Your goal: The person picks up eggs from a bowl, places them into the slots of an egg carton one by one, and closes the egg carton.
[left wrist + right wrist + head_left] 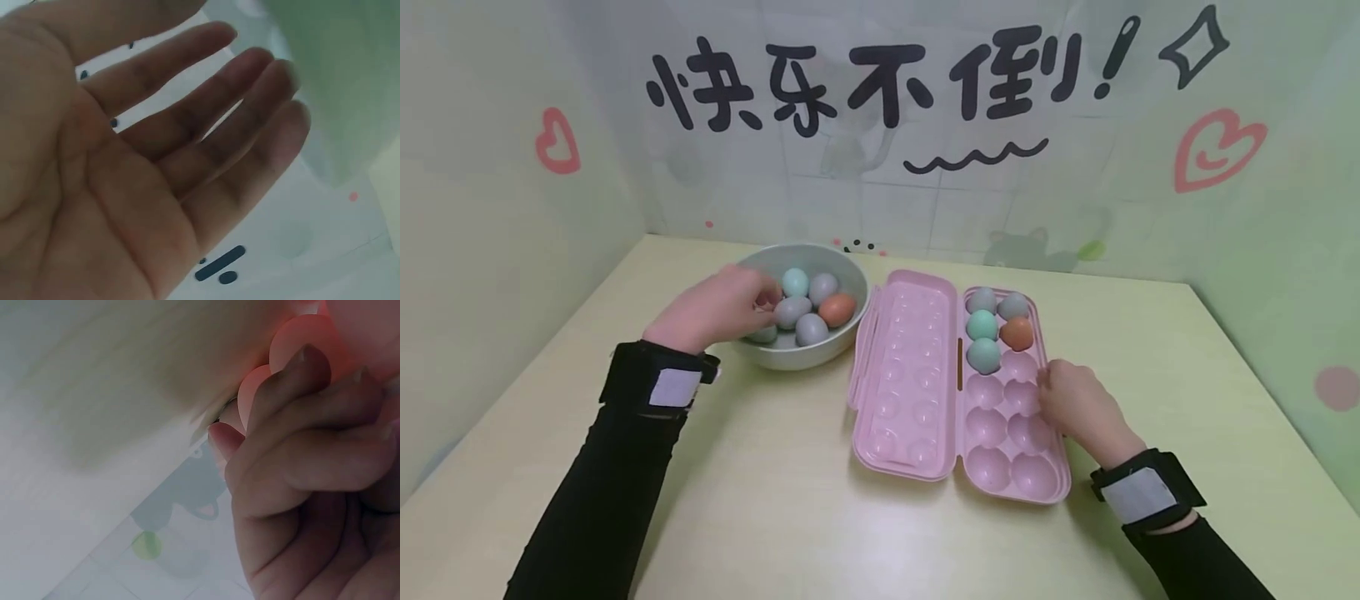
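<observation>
My left hand (722, 306) is over the left rim of a pale grey-green bowl (797, 358), close to several eggs in grey, pale blue and brown. In the left wrist view, the left hand's (144, 150) fingers are loosely bent and spread, and no egg shows in them. A pink egg carton (960, 467) lies unfolded right of the bowl. Several eggs fill its far cups: grey ones, a brown egg (1017, 333) and green ones such as the nearest green egg (983, 356). With curled fingers, my right hand (1078, 408) holds the carton's right edge.
The carton's lid (906, 375) lies flat between the bowl and the cups. Everything stands on a light wooden table (760, 500). A printed backdrop (865, 208) rises behind the table, with pale side panels at left and right.
</observation>
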A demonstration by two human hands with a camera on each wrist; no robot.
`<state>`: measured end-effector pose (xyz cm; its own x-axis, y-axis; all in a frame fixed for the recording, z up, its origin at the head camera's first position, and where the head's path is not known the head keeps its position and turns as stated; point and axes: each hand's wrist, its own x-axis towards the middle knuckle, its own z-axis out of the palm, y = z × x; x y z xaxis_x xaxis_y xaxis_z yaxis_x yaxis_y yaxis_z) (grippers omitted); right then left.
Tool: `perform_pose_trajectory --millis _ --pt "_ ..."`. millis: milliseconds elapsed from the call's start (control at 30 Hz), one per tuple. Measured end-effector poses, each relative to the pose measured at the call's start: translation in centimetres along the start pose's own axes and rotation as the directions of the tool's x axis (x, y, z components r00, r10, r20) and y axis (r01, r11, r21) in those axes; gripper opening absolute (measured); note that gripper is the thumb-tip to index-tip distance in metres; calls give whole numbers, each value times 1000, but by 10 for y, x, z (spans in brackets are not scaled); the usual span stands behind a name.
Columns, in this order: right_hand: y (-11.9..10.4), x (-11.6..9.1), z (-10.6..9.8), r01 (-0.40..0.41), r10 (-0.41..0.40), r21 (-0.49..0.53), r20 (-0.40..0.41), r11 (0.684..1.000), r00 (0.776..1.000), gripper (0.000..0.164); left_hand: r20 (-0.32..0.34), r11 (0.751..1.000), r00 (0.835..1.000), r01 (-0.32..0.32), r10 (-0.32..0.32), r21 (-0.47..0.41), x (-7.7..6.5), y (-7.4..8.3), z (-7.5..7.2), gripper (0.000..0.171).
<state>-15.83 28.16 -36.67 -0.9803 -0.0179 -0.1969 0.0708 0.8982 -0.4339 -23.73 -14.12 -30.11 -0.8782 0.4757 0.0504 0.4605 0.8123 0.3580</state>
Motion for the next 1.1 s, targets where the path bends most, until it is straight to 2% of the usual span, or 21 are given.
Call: perform_pose_trajectory --millis 100,233,467,733,900,1100 --pt "2 -1 1 -7 7 7 -7 1000 1000 32 58 1000 998 -9 10 -9 2 -7 5 9" --pt "3 -2 0 -4 4 21 -3 1000 1000 33 60 1000 998 13 -14 13 3 -8 7 13" --pt "3 -3 -3 -9 9 18 0 1000 1000 35 -11 997 999 44 -44 63 4 -9 7 13" --pt "3 -4 2 -6 6 9 -1 1000 1000 33 -95 996 995 29 -21 83 8 -22 21 17" --pt "2 -2 3 3 -3 4 -8 1000 1000 32 -103 993 993 62 -52 100 9 -28 24 17" --pt "0 -1 3 0 0 3 0 1000 1000 31 -77 992 994 80 -72 96 8 -29 25 12"
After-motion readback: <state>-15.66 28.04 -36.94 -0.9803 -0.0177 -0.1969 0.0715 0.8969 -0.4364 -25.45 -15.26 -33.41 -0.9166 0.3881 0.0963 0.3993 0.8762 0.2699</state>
